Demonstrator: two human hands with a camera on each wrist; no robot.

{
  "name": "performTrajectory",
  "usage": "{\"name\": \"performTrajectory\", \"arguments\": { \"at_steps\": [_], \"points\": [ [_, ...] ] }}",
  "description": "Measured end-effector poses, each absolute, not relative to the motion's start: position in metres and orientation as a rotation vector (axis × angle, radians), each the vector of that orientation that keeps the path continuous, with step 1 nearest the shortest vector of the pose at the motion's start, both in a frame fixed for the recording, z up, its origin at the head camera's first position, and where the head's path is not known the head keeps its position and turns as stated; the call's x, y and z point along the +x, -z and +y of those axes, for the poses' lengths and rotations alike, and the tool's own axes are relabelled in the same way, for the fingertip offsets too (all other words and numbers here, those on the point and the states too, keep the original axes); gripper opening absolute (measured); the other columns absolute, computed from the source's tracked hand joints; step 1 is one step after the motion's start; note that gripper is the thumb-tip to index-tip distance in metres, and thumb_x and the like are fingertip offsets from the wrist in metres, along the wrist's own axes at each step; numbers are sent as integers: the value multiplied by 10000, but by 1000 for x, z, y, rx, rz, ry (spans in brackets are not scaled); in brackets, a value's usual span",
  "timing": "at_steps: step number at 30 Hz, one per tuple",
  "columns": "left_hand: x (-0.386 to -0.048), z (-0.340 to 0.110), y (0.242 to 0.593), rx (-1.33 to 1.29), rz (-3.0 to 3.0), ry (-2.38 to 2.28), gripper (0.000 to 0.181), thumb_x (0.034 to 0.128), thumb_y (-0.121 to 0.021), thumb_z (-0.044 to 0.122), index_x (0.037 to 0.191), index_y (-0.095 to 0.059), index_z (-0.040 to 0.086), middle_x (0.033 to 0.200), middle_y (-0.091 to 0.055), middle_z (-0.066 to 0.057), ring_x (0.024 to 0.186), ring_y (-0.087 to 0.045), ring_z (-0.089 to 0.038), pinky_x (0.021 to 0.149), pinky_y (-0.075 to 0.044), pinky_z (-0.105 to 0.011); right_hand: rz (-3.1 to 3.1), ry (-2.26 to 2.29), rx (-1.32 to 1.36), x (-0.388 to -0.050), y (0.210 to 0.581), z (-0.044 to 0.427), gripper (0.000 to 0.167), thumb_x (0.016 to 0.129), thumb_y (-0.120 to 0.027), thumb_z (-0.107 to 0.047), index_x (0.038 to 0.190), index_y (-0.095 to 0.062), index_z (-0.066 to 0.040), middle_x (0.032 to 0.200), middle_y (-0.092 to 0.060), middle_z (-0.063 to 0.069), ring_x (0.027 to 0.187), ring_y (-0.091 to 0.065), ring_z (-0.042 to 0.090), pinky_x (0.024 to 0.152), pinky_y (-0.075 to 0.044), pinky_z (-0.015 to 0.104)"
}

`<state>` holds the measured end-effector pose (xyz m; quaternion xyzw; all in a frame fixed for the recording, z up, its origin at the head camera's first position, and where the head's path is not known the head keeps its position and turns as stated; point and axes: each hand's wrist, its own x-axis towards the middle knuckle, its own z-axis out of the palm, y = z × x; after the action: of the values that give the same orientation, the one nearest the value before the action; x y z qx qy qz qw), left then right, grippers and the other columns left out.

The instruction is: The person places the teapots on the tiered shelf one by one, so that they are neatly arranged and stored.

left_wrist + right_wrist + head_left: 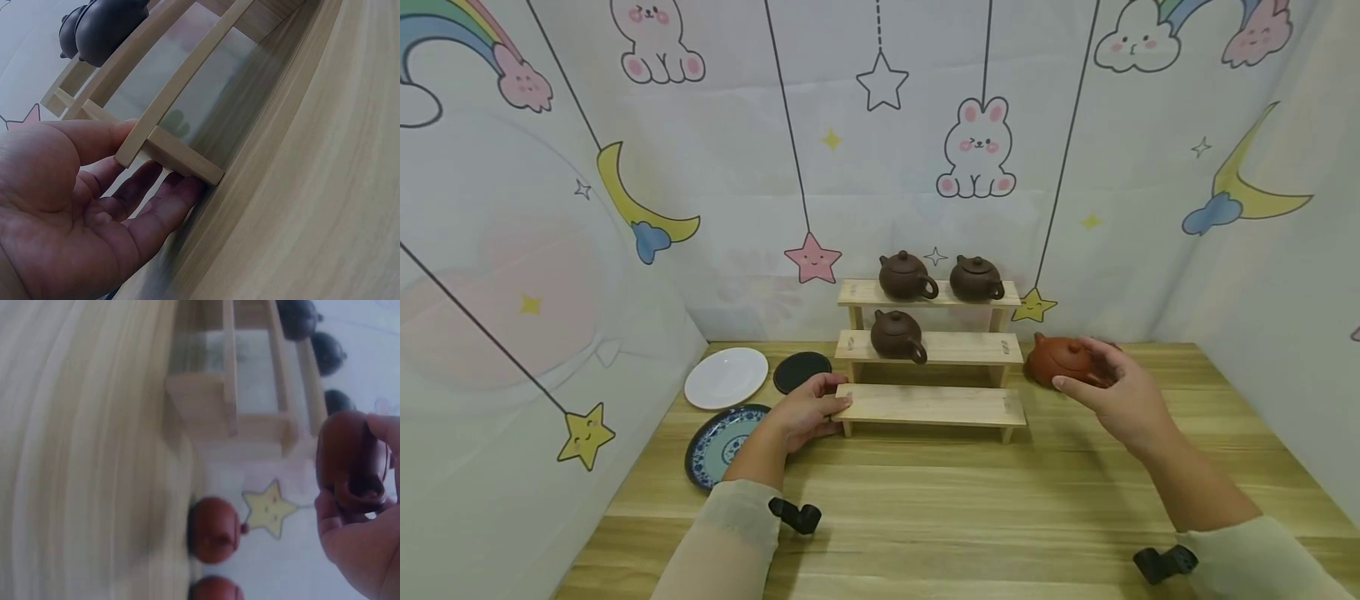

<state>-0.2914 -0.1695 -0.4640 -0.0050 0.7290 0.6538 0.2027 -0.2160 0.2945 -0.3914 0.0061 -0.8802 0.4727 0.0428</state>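
Note:
My left hand (808, 408) grips the left end of the lowest board of a three-step wooden stand (925, 405). Its thumb lies over the board and its fingers (165, 209) reach below, by the short leg. My right hand (1123, 400) holds a reddish-brown teapot (350, 459) between thumb and fingers, raised off the table to the right of the stand. Its loop handle faces the right wrist camera. Two dark brown teapots, one left (904, 277) and one right (976, 278), stand on the top step; another dark teapot (897, 335) is on the middle step.
Two more reddish teapots, one nearer the stand (214, 531) and one beyond it (215, 589), sit on the wooden table (925, 517). Left of the stand lie a white plate (726, 378), a black round plate (802, 372) and a blue-patterned plate (715, 450). A printed cloth (880, 167) hangs behind.

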Motion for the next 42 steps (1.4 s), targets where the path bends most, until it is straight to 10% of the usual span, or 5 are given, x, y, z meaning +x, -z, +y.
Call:
{"name": "performTrajectory", "arguments": {
  "at_steps": [11, 42],
  "points": [
    [-292, -170, 464, -29, 2039, -1825, 537, 1071, -661, 142, 1560, -441, 110, 1636, -422, -164, 1400, -582, -372, 1144, -531, -580, -2679, -1591, 193, -252, 386, 248, 938, 925, -804, -567, 1684, -353, -251, 1686, -449, 84, 1552, -442, 372, 1195, -472, 583],
    [-293, -170, 466, -25, 2026, -1832, 523, 1074, -657, 151, 1546, -440, 96, 1616, -430, -162, 1358, -600, -335, 1150, -520, -596, -2735, -1555, 240, -295, 388, 205, 901, 907, -833, -548, 1652, -413, -264, 1629, -515, 95, 1489, -511, 352, 1198, -479, 567]
  ]
}}
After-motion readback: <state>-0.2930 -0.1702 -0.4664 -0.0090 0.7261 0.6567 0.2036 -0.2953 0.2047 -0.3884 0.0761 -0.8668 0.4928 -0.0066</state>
